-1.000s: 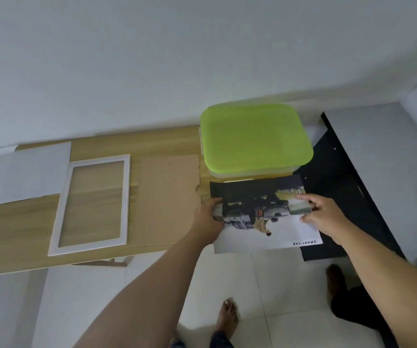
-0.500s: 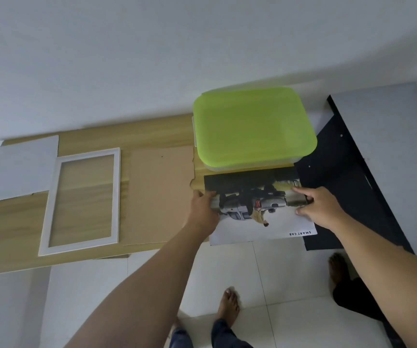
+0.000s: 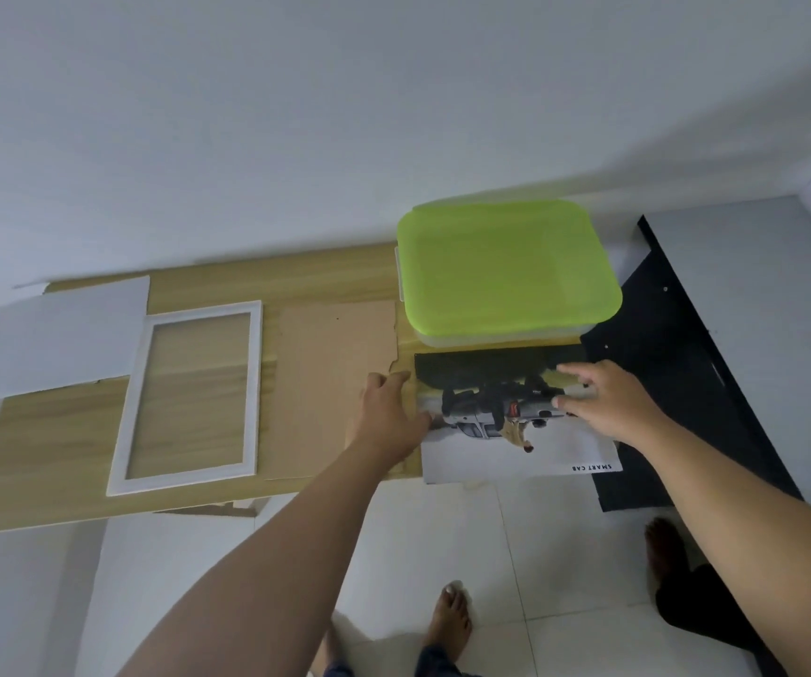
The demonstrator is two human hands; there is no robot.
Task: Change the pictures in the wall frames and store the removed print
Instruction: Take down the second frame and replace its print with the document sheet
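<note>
A car print (image 3: 506,452) with the words SMART CAB lies at the wooden table's (image 3: 51,461) right end, its near edge hanging over the table edge. My left hand (image 3: 389,408) rests at the print's left edge, fingers stretched forward and thumb touching the paper. My right hand (image 3: 604,403) lies over the print's right part with fingers spread and straight. An empty white picture frame (image 3: 188,398) lies flat on the table to the left. A brown backing board (image 3: 330,383) sits between the frame and the print.
A container with a lime-green lid (image 3: 506,271) stands just behind the print against the wall. A white sheet (image 3: 61,334) lies at the table's far left. A black panel (image 3: 687,383) lies to the right. My bare feet (image 3: 450,623) stand on white floor tiles.
My right hand has slid left over the print and its fingers have spread. My left hand's fingers have straightened at the print's left edge. The print has stayed in place.
</note>
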